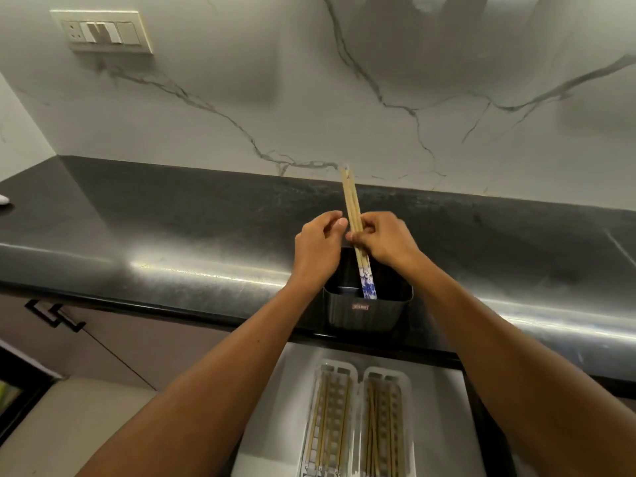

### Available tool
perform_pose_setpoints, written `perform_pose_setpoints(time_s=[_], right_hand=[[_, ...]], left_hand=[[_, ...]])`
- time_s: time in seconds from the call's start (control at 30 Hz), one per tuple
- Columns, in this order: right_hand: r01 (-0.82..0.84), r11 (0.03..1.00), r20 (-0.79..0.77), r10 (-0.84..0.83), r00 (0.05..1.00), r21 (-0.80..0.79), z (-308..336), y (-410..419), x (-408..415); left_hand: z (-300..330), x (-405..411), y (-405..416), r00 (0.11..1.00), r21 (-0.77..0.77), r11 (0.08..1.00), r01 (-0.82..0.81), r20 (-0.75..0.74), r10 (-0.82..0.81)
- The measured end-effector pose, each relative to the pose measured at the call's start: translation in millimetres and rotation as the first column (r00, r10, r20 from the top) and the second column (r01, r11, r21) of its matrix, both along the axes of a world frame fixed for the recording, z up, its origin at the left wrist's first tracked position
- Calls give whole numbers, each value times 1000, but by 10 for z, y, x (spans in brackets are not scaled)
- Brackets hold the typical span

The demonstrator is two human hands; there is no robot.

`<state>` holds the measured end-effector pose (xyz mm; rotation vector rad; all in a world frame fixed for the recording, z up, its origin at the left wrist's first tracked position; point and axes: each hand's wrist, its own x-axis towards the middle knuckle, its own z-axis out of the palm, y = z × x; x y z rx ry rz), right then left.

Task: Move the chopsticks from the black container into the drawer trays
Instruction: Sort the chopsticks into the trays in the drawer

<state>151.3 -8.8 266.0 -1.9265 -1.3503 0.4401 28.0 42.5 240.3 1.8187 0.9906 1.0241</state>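
A black ribbed container [364, 313] stands at the front edge of the dark countertop. A pair of wooden chopsticks [351, 204] with blue-and-white patterned ends rises out of it, tilted slightly left. My right hand [387, 241] is closed around their middle, above the container. My left hand [318, 247] is right beside them on the left, fingers curled, thumb near the sticks; I cannot tell if it touches them. Below, an open drawer holds two white slotted trays, the left tray [332, 366] and the right tray [404, 376], each with several chopsticks lying lengthwise.
The black countertop [172, 228] runs left to right under a white marble backsplash [309, 98]. A switch plate [103, 31] is on the wall at upper left. Cabinet doors with black handles [55, 315] sit below the counter at left.
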Motion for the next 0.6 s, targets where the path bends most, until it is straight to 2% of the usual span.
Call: perform_pose_setpoints(time_s=[0.07, 0.17, 0.3, 0.47, 0.6], right_hand=[[14, 997, -47, -11, 999, 80, 194, -23, 34], [27, 986, -198, 6, 980, 164, 450, -53, 103], [78, 975, -409, 14, 913, 209, 628, -92, 206], [124, 984, -558, -32, 829, 128, 569, -153, 306], [81, 996, -622, -41, 782, 36, 481, -202, 358]], left_hand=[[113, 59, -10, 994, -4, 995, 102, 41, -102], [219, 122, -60, 949, -77, 954, 290, 154, -276], [274, 207, -151, 911, -186, 901, 393, 209, -355], [248, 244, -245, 830, -411, 727, 550, 364, -422], [162, 245, -308, 799, -490, 635, 598, 430, -421]])
